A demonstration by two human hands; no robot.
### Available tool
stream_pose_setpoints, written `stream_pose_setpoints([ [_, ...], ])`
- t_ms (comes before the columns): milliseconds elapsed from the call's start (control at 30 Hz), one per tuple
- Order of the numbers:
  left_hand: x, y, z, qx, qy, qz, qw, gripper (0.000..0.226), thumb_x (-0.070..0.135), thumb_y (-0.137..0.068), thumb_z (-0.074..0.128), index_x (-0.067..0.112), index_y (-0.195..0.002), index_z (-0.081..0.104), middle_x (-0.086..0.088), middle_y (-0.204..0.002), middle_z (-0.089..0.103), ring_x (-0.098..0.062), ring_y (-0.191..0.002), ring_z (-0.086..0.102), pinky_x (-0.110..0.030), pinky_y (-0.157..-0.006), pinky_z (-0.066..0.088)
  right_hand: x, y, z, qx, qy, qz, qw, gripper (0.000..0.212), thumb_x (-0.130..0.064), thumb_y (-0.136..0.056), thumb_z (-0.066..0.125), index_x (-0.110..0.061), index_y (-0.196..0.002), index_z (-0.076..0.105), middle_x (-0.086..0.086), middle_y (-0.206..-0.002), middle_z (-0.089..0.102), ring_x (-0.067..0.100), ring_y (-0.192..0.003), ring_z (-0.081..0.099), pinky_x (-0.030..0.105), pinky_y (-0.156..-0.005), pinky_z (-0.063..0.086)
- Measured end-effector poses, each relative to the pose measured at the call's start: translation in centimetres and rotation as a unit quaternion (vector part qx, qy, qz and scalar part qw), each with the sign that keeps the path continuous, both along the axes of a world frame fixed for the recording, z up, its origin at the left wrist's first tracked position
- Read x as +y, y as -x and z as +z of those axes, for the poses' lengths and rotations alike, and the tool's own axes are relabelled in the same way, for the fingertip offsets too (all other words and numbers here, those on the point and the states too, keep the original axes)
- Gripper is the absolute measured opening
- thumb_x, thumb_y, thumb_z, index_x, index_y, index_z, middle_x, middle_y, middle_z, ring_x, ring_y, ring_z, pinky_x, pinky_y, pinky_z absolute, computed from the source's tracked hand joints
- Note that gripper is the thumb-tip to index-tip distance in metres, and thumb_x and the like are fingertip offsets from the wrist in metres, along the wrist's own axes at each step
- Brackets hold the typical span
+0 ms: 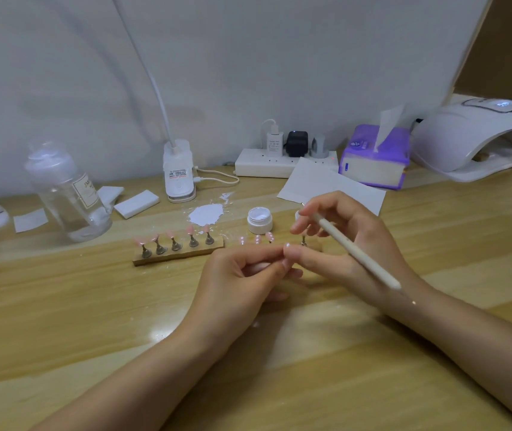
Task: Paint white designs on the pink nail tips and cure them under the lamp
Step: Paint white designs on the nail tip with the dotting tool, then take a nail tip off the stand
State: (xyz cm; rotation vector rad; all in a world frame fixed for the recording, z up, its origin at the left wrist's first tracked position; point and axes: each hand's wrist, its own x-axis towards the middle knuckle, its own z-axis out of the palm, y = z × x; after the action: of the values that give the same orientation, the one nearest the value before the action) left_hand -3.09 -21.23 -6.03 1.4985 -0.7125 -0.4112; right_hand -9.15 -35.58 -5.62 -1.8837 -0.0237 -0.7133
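Near the middle of the frame, the person's left hand is pinching one small nail tip between thumb and fingertips, probably lifting it clear of its stand so the surface can be turned toward the eye. The right hand is meeting it fingertip to fingertip, also nipping at the tip, while a white brush pen is lying tucked across its fingers with the working end pointing away, parked rather than painting. That suggests the tip is being adjusted or checked, not decorated, at this instant.

Just above the hands, three dotted tips are standing in a row, seemingly finished. Left of centre, a wooden holder is carrying five plain pink tips, apparently waiting their turn. The open jar of white gel is sitting just above the hands, within easy dipping range. At the upper right edge, the curing lamp is facing its opening toward the work.
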Motion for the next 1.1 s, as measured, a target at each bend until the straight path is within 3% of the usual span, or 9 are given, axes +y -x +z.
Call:
stream_pose_setpoints([
  [100,0.0,0.0,0.2,0.007,0.010,0.007,1.000,0.029,0.011,-0.080,0.064,0.038,-0.074,0.074,0.011,-0.076,0.073,0.002,-0.074,0.067,-0.015,-0.054,0.052,0.1,0.1,0.1,-0.002,0.046,0.009,0.999,0.040,-0.019,-0.059,0.080,-0.034,-0.087,0.056,-0.017,-0.084,0.066,-0.002,-0.077,0.056,0.013,-0.073,0.045],
  [300,0.1,0.1,0.2,0.011,0.010,0.011,1.000,0.034,0.008,-0.081,0.064,0.040,-0.075,0.074,0.012,-0.077,0.073,0.002,-0.074,0.067,-0.016,-0.055,0.053,0.4,0.3,0.4,0.000,0.084,0.004,0.996,0.046,-0.003,-0.063,0.082,-0.031,-0.088,0.056,-0.012,-0.088,0.067,0.001,-0.080,0.059,0.029,-0.076,0.049],
  [533,0.1,0.1,0.2,0.011,0.005,0.010,1.000,0.029,0.008,-0.081,0.064,0.034,-0.075,0.075,0.009,-0.070,0.072,0.003,-0.068,0.065,-0.017,-0.055,0.054,0.8,0.3,0.4,0.003,0.051,0.007,0.999,0.029,-0.016,-0.063,0.073,-0.031,-0.084,0.058,-0.012,-0.083,0.068,0.008,-0.078,0.061,0.036,-0.077,0.051],
  [667,0.1,0.1,0.2,0.009,-0.009,-0.008,1.000,0.022,0.007,-0.084,0.061,0.026,-0.083,0.073,0.007,-0.073,0.073,-0.001,-0.070,0.067,-0.018,-0.056,0.054,0.6,0.0,0.3,-0.011,0.018,0.009,1.000,0.026,-0.017,-0.066,0.073,-0.031,-0.081,0.059,-0.010,-0.078,0.067,0.004,-0.074,0.060,0.022,-0.070,0.049],
  [833,-0.2,0.1,-0.1,-0.018,-0.045,-0.015,0.999,0.012,0.011,-0.082,0.065,0.021,-0.084,0.072,-0.001,-0.072,0.073,-0.006,-0.068,0.068,-0.016,-0.054,0.051,-0.6,-0.9,0.3,-0.037,-0.087,-0.013,0.995,0.028,-0.008,-0.072,0.076,-0.028,-0.083,0.059,-0.007,-0.075,0.067,0.008,-0.067,0.062,0.019,-0.059,0.049],
  [900,-0.3,0.2,-0.1,-0.026,-0.054,-0.021,0.998,0.009,0.012,-0.083,0.065,0.017,-0.080,0.072,-0.006,-0.068,0.072,-0.007,-0.064,0.067,-0.018,-0.055,0.053,-0.8,-1.3,0.1,-0.030,-0.061,-0.020,0.997,0.030,-0.005,-0.075,0.074,-0.030,-0.083,0.059,-0.008,-0.077,0.067,0.013,-0.074,0.064,0.022,-0.063,0.050],
  [967,-0.3,0.2,-0.2,-0.025,-0.054,-0.024,0.998,0.008,0.010,-0.083,0.065,0.013,-0.080,0.072,-0.006,-0.064,0.070,-0.006,-0.060,0.066,-0.018,-0.053,0.053,-0.7,-1.5,-0.1,-0.007,-0.019,-0.024,1.000,0.031,-0.005,-0.074,0.074,-0.031,-0.083,0.059,-0.011,-0.077,0.067,0.007,-0.078,0.063,0.027,-0.073,0.050],
  [1100,-0.3,0.2,-0.1,-0.027,-0.060,-0.028,0.997,0.008,0.008,-0.083,0.064,0.008,-0.081,0.072,0.000,-0.058,0.067,-0.005,-0.057,0.065,-0.019,-0.053,0.054,-0.6,-1.6,-0.4,0.014,0.033,-0.017,0.999,0.028,-0.006,-0.074,0.074,-0.027,-0.084,0.059,-0.007,-0.081,0.066,-0.007,-0.072,0.057,0.005,-0.067,0.043],
])
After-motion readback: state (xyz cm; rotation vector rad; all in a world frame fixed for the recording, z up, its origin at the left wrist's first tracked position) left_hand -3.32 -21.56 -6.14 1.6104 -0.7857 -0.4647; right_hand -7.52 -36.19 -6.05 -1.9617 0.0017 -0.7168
